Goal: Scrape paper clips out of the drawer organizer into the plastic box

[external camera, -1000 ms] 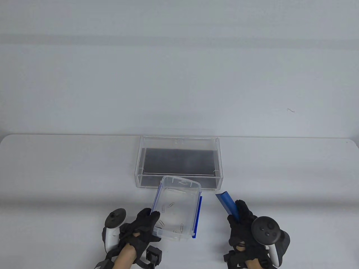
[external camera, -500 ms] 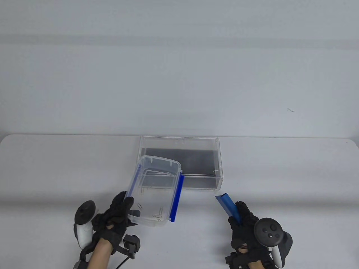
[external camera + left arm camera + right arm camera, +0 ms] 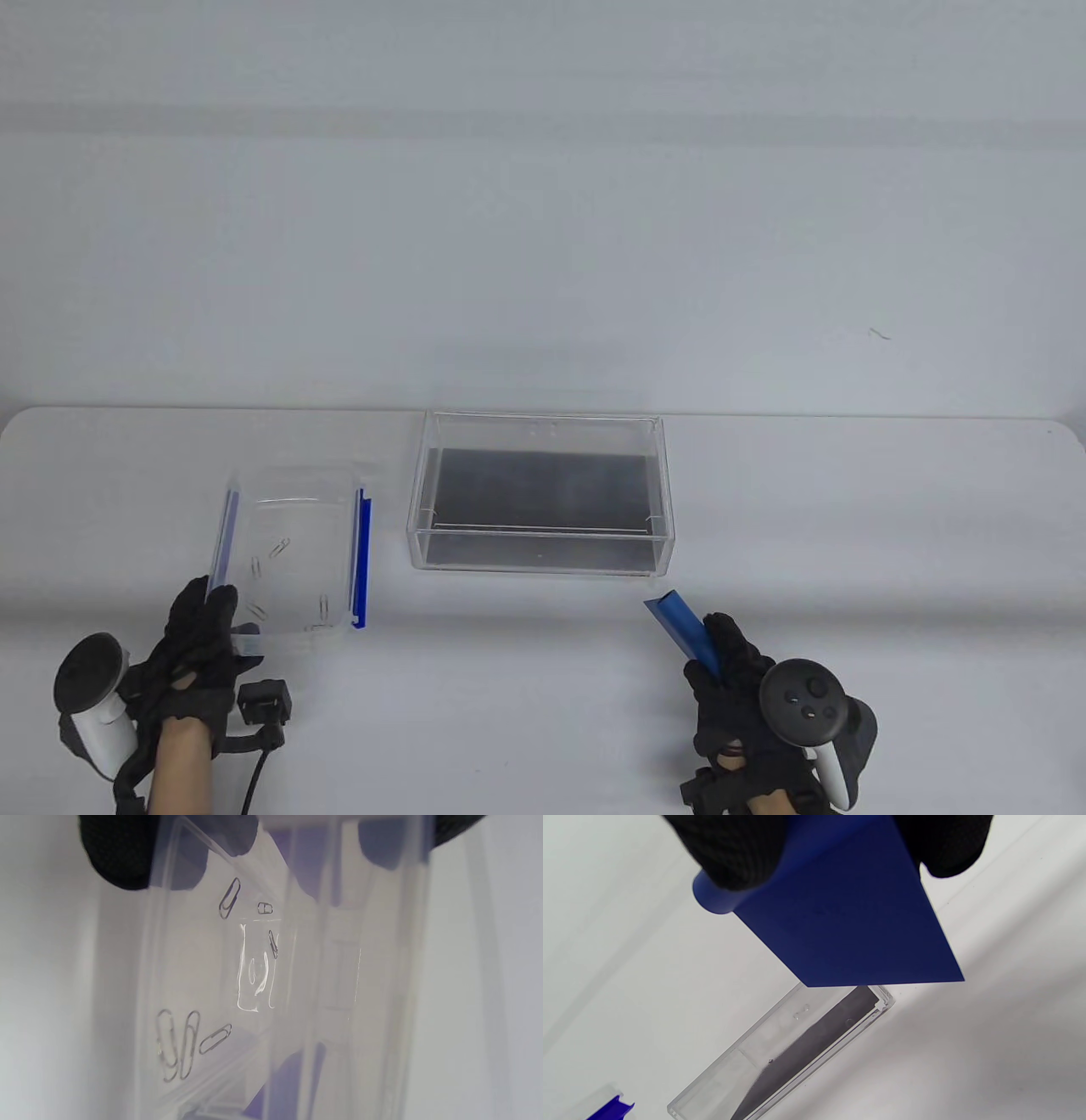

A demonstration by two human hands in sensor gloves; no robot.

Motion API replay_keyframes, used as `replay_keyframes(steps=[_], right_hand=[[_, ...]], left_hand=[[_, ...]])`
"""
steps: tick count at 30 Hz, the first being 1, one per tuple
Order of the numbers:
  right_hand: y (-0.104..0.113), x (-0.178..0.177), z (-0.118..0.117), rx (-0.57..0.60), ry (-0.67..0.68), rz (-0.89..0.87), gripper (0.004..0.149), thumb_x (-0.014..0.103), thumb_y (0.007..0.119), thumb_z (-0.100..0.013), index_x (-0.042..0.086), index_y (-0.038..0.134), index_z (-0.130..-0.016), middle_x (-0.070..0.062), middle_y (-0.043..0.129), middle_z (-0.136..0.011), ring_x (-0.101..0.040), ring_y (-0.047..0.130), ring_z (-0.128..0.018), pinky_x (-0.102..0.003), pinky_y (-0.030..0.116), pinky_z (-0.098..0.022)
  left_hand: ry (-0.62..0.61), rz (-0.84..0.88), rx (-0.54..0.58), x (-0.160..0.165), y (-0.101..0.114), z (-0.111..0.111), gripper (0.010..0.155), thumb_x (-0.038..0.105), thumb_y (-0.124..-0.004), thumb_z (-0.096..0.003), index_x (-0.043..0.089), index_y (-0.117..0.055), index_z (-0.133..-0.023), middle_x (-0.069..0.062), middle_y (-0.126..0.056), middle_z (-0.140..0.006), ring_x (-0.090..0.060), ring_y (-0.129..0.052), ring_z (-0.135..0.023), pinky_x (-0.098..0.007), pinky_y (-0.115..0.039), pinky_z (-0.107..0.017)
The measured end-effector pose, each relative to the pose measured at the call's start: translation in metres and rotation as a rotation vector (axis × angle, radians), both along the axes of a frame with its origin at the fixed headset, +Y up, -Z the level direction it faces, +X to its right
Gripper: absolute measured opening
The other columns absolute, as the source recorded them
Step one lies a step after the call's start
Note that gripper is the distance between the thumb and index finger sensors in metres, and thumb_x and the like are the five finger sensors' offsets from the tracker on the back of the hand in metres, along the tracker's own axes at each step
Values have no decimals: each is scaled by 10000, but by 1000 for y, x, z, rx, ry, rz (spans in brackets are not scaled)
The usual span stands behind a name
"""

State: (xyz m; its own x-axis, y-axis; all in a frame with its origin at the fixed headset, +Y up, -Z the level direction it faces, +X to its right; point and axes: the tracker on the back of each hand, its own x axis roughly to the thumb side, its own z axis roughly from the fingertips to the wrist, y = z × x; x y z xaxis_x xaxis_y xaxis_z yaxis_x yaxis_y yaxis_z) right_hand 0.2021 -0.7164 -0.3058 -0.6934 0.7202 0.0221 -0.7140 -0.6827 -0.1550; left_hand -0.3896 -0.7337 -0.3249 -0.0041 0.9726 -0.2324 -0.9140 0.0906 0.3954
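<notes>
Clear glossy plastic box (image 3: 288, 552); thin metal-looking paper clips (image 3: 186, 1043); matt blue scraper (image 3: 848, 929)

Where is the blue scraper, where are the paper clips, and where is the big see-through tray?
blue scraper (image 3: 683, 626), table view, on its flat blade.
paper clips (image 3: 188, 1043), left wrist view, on one clip inside the plastic box.
drawer organizer (image 3: 543, 562), table view, on its clear front wall.

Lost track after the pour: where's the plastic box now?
In the table view the plastic box sits on the table's left side, left of the clear organizer with a gap between them. The left hand grips its near corner.
</notes>
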Motion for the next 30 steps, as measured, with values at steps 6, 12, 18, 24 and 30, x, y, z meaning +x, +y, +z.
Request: replay_keyframes(steps=[6, 12, 18, 24, 30], right_hand=[[-3, 0, -1, -19, 1, 24, 623, 344, 750, -430, 236, 460, -971, -49, 697, -917, -302, 761, -783, -513, 609, -653], [-3, 1, 0, -32, 6, 34, 623, 343, 754, -428, 237, 464, -969, -49, 699, -916, -302, 763, -783, -514, 610, -652], [-3, 2, -1, -38, -3, 38, 622, 343, 753, -429, 237, 464, -969, -49, 698, -917, -301, 762, -784, -514, 610, -652], [-3, 2, -1, -42, -3, 43, 621, 343, 753, -429, 236, 466, -969, -48, 699, -917, -302, 762, -784, -514, 611, -651], [-4, 3, -1, -54, -5, 55, 622, 344, 753, -428, 236, 465, -970, -49, 698, -918, -302, 762, -785, -514, 610, -651]], left_hand=[[35, 10, -101, -16, -18, 5, 682, 494, -719, -485, 226, -476, -1063, -227, -519, -987, -514, -744, -792, -524, -786, -507], [36, -46, -208, -20, -32, 5, 660, 484, -725, -485, 254, -501, -1061, -229, -514, -991, -521, -732, -800, -535, -774, -512], [52, -207, -267, -22, -29, 4, 630, 450, -728, -483, 260, -539, -1054, -222, -492, -1000, -474, -654, -859, -524, -726, -546], [46, -390, -327, -23, -22, 2, 609, 436, -729, -479, 264, -572, -1042, -191, -478, -1015, -470, -567, -913, -528, -649, -618], [48, -517, -427, -28, -24, 0, 600, 448, -718, -475, 248, -606, -1029, -173, -481, -1022, -461, -533, -939, -553, -594, -661]])
